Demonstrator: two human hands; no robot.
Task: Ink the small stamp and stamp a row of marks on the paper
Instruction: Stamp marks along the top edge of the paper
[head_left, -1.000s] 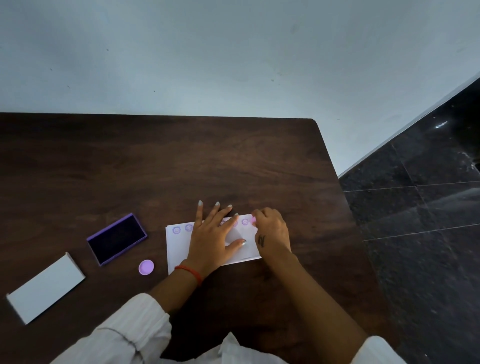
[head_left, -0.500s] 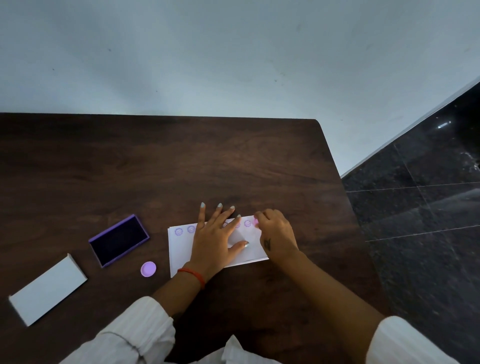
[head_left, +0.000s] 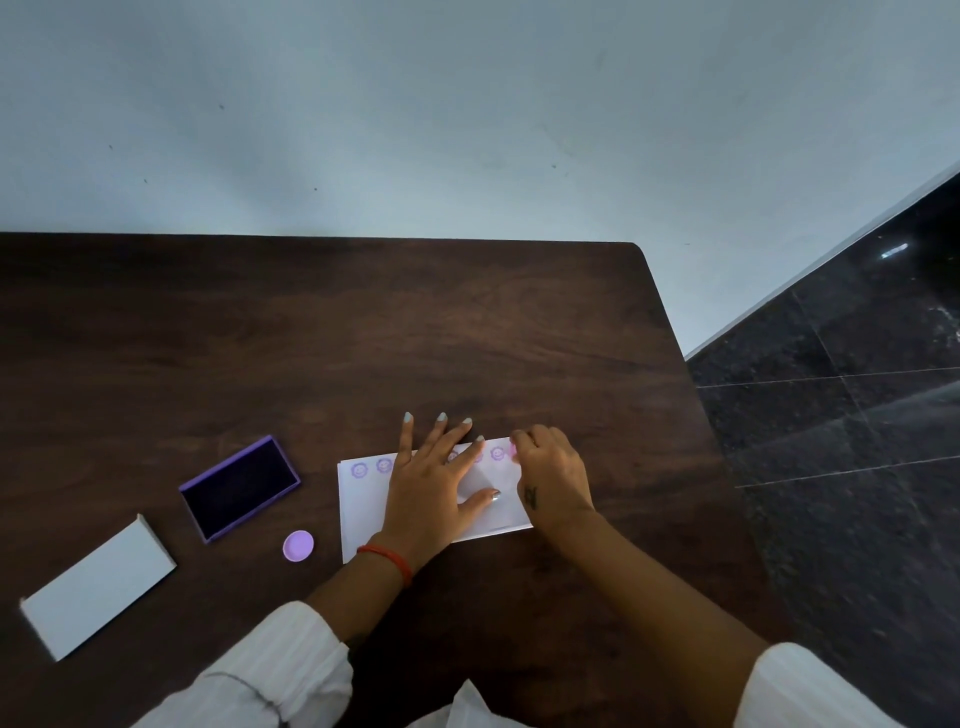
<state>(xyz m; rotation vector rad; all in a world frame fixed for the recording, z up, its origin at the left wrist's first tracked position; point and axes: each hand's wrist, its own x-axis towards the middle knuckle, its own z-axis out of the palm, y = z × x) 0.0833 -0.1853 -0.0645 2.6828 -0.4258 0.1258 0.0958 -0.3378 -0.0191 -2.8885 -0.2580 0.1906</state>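
Observation:
A white paper (head_left: 363, 509) lies on the dark wooden table (head_left: 311, 338), with a row of purple smiley marks (head_left: 371, 467) along its far edge. My left hand (head_left: 434, 480) lies flat on the paper with fingers spread, hiding the middle marks. My right hand (head_left: 550, 478) is closed around a small pink stamp (head_left: 513, 450), only its tip showing, pressed at the paper's far right corner beside the last mark (head_left: 497, 453). The open purple ink pad (head_left: 240, 487) sits to the left of the paper.
A round purple cap (head_left: 298, 545) lies between the ink pad and the paper. A white box lid (head_left: 98, 587) rests near the table's front left. The table's right edge (head_left: 691, 395) drops to a dark tiled floor (head_left: 841, 441). A pale wall stands behind.
My right hand has stayed at the paper's far right end with the stamp. My left hand stays flat on the paper. The view shifted slightly.

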